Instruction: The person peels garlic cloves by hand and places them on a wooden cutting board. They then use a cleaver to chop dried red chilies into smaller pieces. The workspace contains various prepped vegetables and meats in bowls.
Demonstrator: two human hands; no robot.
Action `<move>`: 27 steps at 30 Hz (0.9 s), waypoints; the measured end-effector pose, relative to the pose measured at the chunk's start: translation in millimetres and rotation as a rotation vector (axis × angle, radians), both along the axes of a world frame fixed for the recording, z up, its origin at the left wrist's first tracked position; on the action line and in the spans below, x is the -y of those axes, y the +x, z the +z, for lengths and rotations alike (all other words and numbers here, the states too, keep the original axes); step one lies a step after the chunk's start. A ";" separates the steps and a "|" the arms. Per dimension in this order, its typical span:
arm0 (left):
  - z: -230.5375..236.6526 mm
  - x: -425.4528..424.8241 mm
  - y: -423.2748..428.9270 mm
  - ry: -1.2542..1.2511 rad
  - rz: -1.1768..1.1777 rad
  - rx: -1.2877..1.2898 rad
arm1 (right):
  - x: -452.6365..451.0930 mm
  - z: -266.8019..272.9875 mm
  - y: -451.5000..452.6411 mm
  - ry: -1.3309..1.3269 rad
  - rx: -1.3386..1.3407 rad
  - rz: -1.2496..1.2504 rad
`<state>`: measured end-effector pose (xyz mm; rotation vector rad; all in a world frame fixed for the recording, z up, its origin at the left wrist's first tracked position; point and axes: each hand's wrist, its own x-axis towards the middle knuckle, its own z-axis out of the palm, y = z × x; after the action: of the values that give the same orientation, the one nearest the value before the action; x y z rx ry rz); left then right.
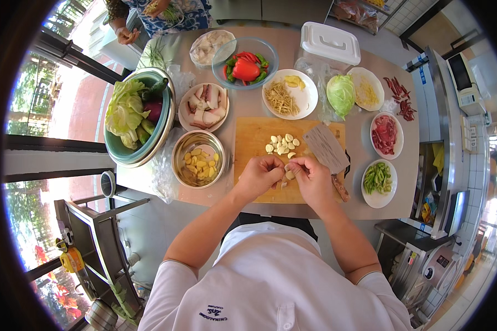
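Note:
Both hands meet over the near part of a wooden cutting board. My right hand pinches a garlic clove between thumb and fingers. Close to its left, my left hand has thumb and fingertips pressed together; whether anything is between them cannot be told. Bits of garlic and skin lie just below the fingers. Peeled garlic cloves form a loose pile beyond the hands. A cleaver rests flat at the board's right, its wooden handle partly behind my right hand.
Left of the board stand a steel bowl of yellowish slices, a plate of sliced meat and a vegetable basin. Beyond are a glass bowl of peppers and a cabbage. Plates of red meat and green peppers stand right. Another person's hand shows far left.

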<state>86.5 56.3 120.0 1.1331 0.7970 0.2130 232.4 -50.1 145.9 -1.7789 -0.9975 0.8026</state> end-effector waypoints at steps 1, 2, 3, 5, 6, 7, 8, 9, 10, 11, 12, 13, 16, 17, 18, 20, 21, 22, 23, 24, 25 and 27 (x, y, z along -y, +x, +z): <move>2.3 0.4 -0.5 0.003 0.006 -0.021 | 0.4 0.5 -0.3 0.013 0.045 0.014; 4.5 1.0 -1.1 -0.002 0.011 -0.026 | 0.9 1.1 -0.7 0.011 0.081 0.014; 6.3 0.9 -1.4 0.023 0.012 -0.037 | 1.3 1.7 -1.8 0.078 0.116 0.037; 8.3 0.2 -2.8 0.060 0.014 -0.022 | 2.1 3.2 -3.5 0.189 0.143 0.056; 8.3 0.0 -3.3 0.090 0.003 -0.035 | 2.2 3.8 -3.2 0.160 0.165 0.076; 7.7 0.2 -3.5 0.120 -0.008 -0.041 | 1.9 4.3 -1.0 0.135 0.166 0.097; 6.5 1.4 -3.9 0.147 -0.019 -0.047 | 2.5 4.7 0.9 0.108 0.165 0.117; 5.0 1.5 -4.3 0.184 -0.039 -0.071 | 3.1 4.9 2.5 0.091 0.167 0.136; 3.5 0.8 -4.8 0.222 -0.059 -0.095 | 3.2 4.7 3.9 0.075 0.169 0.155; 2.0 1.6 -5.8 0.271 -0.078 -0.121 | 4.1 4.3 4.1 0.062 0.151 0.169; 0.7 2.7 -6.2 0.297 -0.072 -0.093 | 4.6 3.5 3.6 0.061 0.181 0.181; -0.6 3.2 -5.7 0.334 -0.066 -0.064 | 4.5 2.5 2.9 0.065 0.193 0.186; -2.9 3.8 -5.9 0.392 -0.069 -0.043 | 5.3 -0.6 -0.6 0.070 0.235 0.197; -3.1 3.6 -5.9 0.400 -0.080 -0.055 | 5.6 -1.5 -1.9 0.071 0.250 0.199; -3.1 3.3 -5.9 0.351 -0.076 -0.052 | 5.9 -2.4 -3.0 0.095 0.295 0.202; -2.6 1.9 -5.0 0.260 -0.078 -0.048 | 5.1 -4.3 -4.2 0.155 0.382 0.201; -2.1 2.2 -4.6 0.212 -0.066 -0.032 | 5.4 -5.0 -4.9 0.183 0.407 0.178; -1.4 3.1 -4.1 0.171 -0.048 -0.002 | 5.9 -5.6 -5.6 0.218 0.427 0.151; -0.6 4.2 -3.6 0.128 -0.032 0.029 | 6.4 -6.3 -6.0 0.256 0.440 0.125; 0.4 5.0 -3.4 0.143 -0.024 0.029 | 6.7 -6.9 -5.8 0.250 0.437 0.128; 1.7 5.9 -3.3 0.156 -0.019 0.031 | 7.2 -7.3 -5.6 0.247 0.428 0.133; 4.8 8.3 -3.0 0.222 -0.020 -0.002 | 8.3 -7.7 -4.8 0.244 0.434 0.141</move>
<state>83.5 48.0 124.8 1.3498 0.7771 0.2886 227.6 -58.4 138.2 -1.7153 -1.4512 0.3579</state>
